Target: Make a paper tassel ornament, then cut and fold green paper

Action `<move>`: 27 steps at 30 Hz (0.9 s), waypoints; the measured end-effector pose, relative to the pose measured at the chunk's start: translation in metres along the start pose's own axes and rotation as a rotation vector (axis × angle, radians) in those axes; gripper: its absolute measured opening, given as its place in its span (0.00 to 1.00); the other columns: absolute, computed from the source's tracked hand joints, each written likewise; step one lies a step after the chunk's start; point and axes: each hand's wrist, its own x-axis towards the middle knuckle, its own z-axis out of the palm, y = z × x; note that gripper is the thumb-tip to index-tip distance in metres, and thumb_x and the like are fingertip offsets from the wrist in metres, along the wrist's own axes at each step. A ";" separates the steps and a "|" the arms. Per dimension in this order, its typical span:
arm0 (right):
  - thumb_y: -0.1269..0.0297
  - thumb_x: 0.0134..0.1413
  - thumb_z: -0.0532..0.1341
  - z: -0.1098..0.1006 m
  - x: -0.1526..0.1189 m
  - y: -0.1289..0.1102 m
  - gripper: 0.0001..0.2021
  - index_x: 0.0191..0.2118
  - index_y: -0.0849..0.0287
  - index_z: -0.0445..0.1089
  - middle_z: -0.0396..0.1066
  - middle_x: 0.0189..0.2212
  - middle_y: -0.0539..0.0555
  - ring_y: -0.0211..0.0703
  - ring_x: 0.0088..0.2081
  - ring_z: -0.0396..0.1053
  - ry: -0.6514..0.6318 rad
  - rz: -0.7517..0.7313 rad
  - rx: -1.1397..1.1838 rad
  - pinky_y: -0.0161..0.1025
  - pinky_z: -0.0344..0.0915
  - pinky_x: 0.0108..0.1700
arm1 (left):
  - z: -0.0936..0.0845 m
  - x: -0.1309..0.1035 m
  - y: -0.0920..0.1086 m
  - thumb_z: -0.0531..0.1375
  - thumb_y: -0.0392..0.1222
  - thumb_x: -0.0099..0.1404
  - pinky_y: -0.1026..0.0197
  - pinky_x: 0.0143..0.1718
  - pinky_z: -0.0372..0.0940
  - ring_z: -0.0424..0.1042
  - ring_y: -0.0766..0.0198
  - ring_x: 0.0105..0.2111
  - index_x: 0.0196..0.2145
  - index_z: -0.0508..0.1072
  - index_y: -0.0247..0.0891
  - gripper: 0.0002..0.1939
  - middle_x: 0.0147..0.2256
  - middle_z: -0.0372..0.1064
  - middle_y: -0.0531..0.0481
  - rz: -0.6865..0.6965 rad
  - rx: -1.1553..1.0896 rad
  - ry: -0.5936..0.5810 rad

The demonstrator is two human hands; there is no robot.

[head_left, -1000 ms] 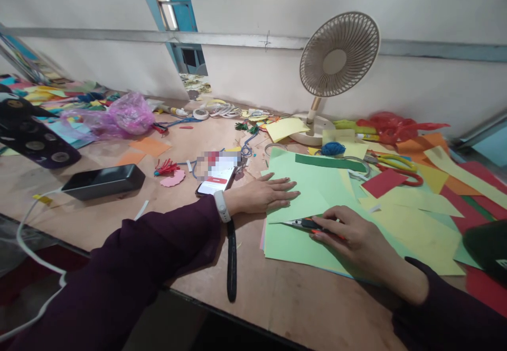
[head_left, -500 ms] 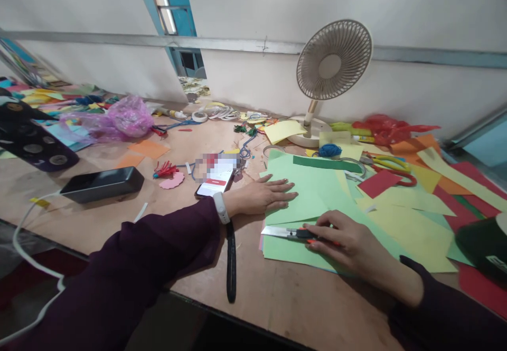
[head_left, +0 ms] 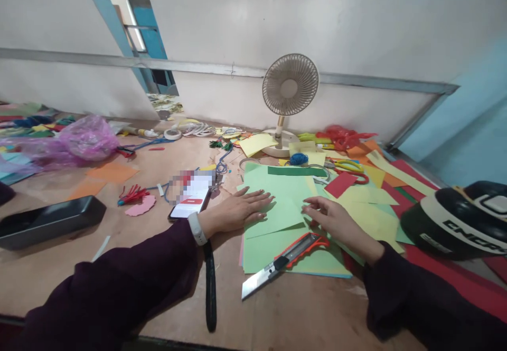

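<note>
My left hand point(head_left: 237, 211) lies flat, fingers spread, on the left part of the light green paper sheets point(head_left: 285, 198). On the right part of the sheets is my right hand point(head_left: 327, 216), fingers apart and slightly curled, with nothing held. An orange and black utility knife point(head_left: 283, 261), its wide blade out, rests on the front of the stack, the tip pointing to the lower left. A dark green strip point(head_left: 297, 171) lies across the far edge of the sheets. Left of my left hand is a phone point(head_left: 192, 198).
A fan point(head_left: 290, 84) stands behind the papers. To the right are yellow-handled scissors point(head_left: 348, 166), a red paper piece point(head_left: 340, 183) and a black bottle point(head_left: 455, 221). A black box-shaped item point(head_left: 53, 219) and a pink plastic bag point(head_left: 89, 139) are at the left.
My right hand has let go of the utility knife, which now lies on the papers at a slant. The head view has shifted, and more of the bottle shows at the right.
</note>
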 end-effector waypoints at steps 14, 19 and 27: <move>0.63 0.49 0.63 0.022 0.010 0.007 0.29 0.57 0.57 0.56 0.60 0.31 0.44 0.29 0.17 0.62 -0.119 -0.057 0.320 0.32 0.64 0.19 | -0.001 0.002 0.000 0.41 0.55 0.74 0.53 0.64 0.40 0.46 0.61 0.65 0.67 0.44 0.49 0.27 0.65 0.47 0.53 0.024 0.092 0.011; 0.64 0.49 0.63 0.019 0.011 0.007 0.25 0.55 0.58 0.61 0.61 0.32 0.46 0.28 0.18 0.63 -0.059 -0.111 0.259 0.32 0.67 0.20 | -0.001 0.002 0.000 0.39 0.57 0.73 0.53 0.65 0.37 0.44 0.61 0.66 0.67 0.43 0.47 0.29 0.66 0.43 0.50 0.002 0.081 -0.007; 0.65 0.53 0.59 -0.051 0.045 0.023 0.20 0.53 0.63 0.65 0.69 0.37 0.54 0.34 0.23 0.67 0.379 -0.068 -0.045 0.35 0.70 0.27 | 0.001 0.001 -0.005 0.41 0.58 0.72 0.51 0.65 0.39 0.46 0.58 0.65 0.67 0.39 0.48 0.31 0.66 0.42 0.49 0.019 0.078 0.015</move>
